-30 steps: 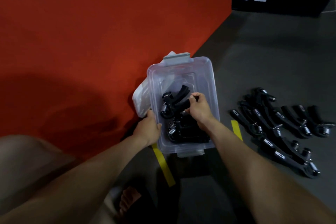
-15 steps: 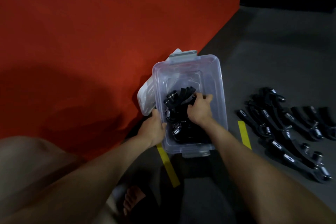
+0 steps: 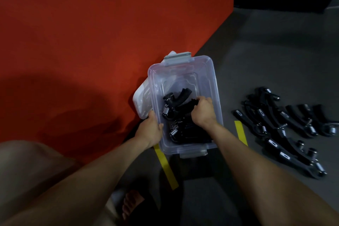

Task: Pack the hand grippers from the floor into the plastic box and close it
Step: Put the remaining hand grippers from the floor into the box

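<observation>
Your right hand (image 3: pixel 201 111) has slid toward the box's (image 3: pixel 214 86) far right wall, fingers curled on a gripper (image 3: pixel 178 103) inside, your left hand (image 3: pixel 150 130) grips the near-left rim, more grippers (image 3: pixel 282 130) on floor well right.

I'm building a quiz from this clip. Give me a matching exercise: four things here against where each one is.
Things:
1. left hand
2. right hand
3. lid
4. loose hand grippers

Places:
A. on the grey floor, right of the plastic box
B. gripping the box's left rim
C. inside the box, on packed grippers
D. between the box and the red wall

Pairs: 1-B, 2-C, 3-D, 4-A
</observation>
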